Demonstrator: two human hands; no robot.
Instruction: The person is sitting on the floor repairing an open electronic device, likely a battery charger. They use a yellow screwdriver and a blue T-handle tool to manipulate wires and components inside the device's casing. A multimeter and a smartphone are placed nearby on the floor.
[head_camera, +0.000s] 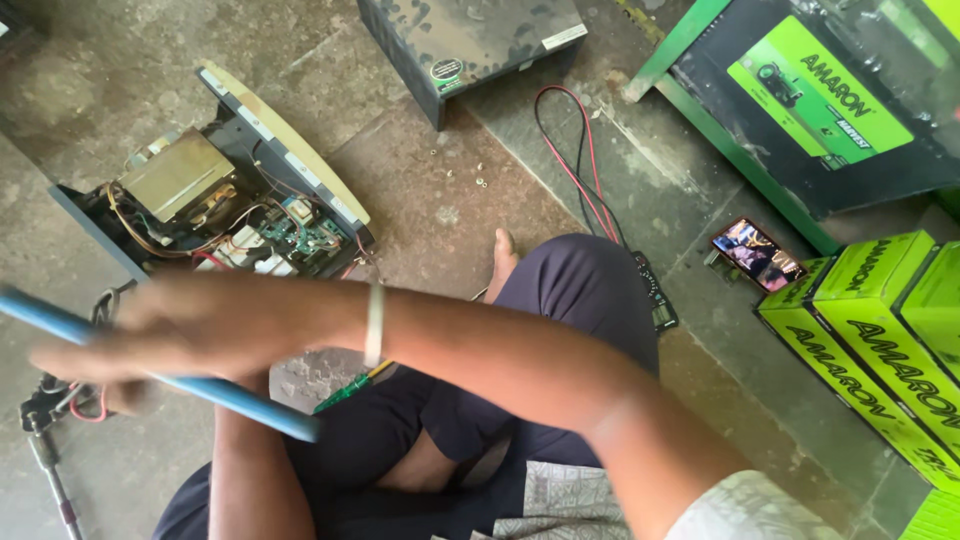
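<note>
The right hand (190, 325), reaching across the body and blurred, lies over a long blue tube (150, 372) that runs from the left edge down to the lap — whether the fingers actually close on it cannot be told from the blur. The left hand is hidden beneath the right forearm, only its arm showing, so its grip cannot be told either. An opened electronic unit (215, 200) with exposed transformer and wiring sits on the stone floor (430, 190) just beyond the hands; a green-handled screwdriver (350, 388) rests near the knee, red and black leads (580, 170) and a phone (757, 254) lie well apart to the right, beside green boxes (870, 340).
</note>
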